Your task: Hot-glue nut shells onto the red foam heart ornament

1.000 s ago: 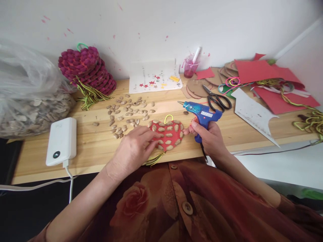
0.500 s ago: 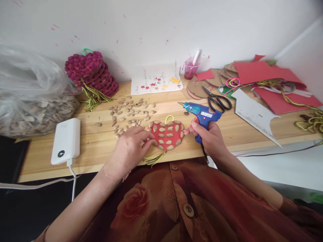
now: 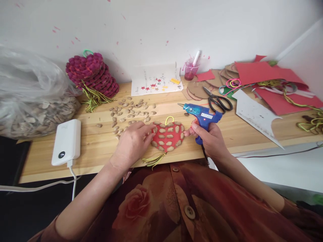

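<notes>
A red heart-shaped piece [image 3: 163, 141] with peanuts stuck on in rows lies near the table's front edge. It has a yellow cord loop [image 3: 169, 119] on top and a yellow-green tassel [image 3: 154, 159] below. My left hand [image 3: 133, 143] is closed at the heart's left edge, thumb and fingers bent together; what lies between them is hidden. Gripped by its handle in my right hand [image 3: 212, 136] is a blue hot glue gun [image 3: 202, 116], nozzle pointing left above the heart. A fingertip of that hand touches the heart's right edge. Loose peanuts [image 3: 131, 109] lie beyond my left hand.
A white power bank [image 3: 66, 142] with a cable and a clear bag of peanuts [image 3: 37, 116] stand left. Purple peanut-covered hearts [image 3: 93, 72] lean on the wall. Behind are a sticker sheet [image 3: 156, 80] and a cup [image 3: 191, 71]. Scissors [image 3: 218, 101] and red card [image 3: 262, 72] lie right.
My left hand has shifted slightly up along the heart's left edge, its fingertips now over the upper left part. The right hand and glue gun stay nearly still.
</notes>
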Motion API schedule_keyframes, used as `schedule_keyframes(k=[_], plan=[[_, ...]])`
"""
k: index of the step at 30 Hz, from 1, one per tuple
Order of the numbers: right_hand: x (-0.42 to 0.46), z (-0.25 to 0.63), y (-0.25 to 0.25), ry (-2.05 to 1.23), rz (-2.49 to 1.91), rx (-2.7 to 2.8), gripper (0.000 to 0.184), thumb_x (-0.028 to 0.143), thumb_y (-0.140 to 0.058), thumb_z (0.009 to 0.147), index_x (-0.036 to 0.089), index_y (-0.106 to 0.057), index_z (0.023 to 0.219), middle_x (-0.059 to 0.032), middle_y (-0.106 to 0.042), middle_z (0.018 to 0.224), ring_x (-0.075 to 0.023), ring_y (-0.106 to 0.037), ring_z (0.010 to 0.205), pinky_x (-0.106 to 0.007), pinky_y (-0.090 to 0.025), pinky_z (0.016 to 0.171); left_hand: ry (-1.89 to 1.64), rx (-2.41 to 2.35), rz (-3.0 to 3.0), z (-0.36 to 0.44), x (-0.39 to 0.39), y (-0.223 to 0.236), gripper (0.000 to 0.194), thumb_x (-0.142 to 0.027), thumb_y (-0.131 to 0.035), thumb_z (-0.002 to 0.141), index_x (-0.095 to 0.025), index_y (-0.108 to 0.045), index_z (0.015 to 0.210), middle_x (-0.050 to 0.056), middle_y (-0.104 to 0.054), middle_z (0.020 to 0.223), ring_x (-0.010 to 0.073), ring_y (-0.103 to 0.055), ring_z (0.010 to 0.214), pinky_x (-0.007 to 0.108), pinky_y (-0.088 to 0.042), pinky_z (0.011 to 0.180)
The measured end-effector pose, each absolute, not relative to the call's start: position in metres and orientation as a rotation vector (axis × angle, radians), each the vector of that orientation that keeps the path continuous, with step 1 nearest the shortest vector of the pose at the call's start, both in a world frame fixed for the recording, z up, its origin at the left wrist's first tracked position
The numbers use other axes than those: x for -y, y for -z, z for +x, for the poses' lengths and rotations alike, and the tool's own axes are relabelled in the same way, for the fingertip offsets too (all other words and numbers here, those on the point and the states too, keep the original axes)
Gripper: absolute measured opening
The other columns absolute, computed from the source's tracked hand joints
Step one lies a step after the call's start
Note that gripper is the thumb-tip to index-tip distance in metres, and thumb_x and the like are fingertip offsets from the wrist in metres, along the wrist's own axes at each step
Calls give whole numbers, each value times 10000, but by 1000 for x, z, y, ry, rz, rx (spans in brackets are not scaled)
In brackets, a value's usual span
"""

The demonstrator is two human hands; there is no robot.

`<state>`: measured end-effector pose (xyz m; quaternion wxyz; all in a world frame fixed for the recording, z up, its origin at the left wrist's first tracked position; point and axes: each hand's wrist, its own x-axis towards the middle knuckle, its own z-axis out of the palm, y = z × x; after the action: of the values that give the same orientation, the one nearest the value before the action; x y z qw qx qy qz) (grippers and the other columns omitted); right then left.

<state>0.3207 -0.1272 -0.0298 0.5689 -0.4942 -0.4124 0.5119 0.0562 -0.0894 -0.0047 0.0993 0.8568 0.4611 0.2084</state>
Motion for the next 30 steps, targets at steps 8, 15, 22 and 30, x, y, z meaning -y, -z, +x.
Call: schedule_keyframes(k=[8, 15, 22, 30], plan=[[128, 320, 28, -1204, -1163, 957, 185, 361, -767, 876, 236, -643, 820, 49, -620, 695, -178, -690, 664, -351, -517, 759, -597, -1393, 2576, 63, 76, 8, 136, -229, -662, 955, -202, -794, 975, 45, -679, 832, 219, -646, 808, 324, -492, 732], [128, 320, 28, -1211, -1155, 926, 150, 340, -751, 885, 231, -649, 868, 49, -649, 688, -182, -698, 656, -363, -537, 763, -676, -1345, 2614, 68, 85, 1, 150, -207, -639, 962, -197, -780, 1015, 45, -675, 846, 209, -643, 825, 320, -501, 756], [129, 318, 24, -1145, -1159, 946, 127, 325, -739, 891, 239, -654, 854, 46, -663, 669, -190, -716, 680, -359, -543, 771, -566, -1004, 2623, 87, 103, -5, 128, -186, -651, 966, -177, -769, 916, 62, -679, 880, 208, -636, 835, 330, -502, 763], [130, 316, 19, -1134, -1200, 990, 210, 399, -746, 868, 235, -621, 828, 34, -655, 674, -196, -711, 690, -361, -562, 771, -484, -1014, 2702, 93, 106, -3, 118, -153, -664, 944, -173, -763, 882, 72, -708, 920, 235, -638, 852, 372, -506, 785]])
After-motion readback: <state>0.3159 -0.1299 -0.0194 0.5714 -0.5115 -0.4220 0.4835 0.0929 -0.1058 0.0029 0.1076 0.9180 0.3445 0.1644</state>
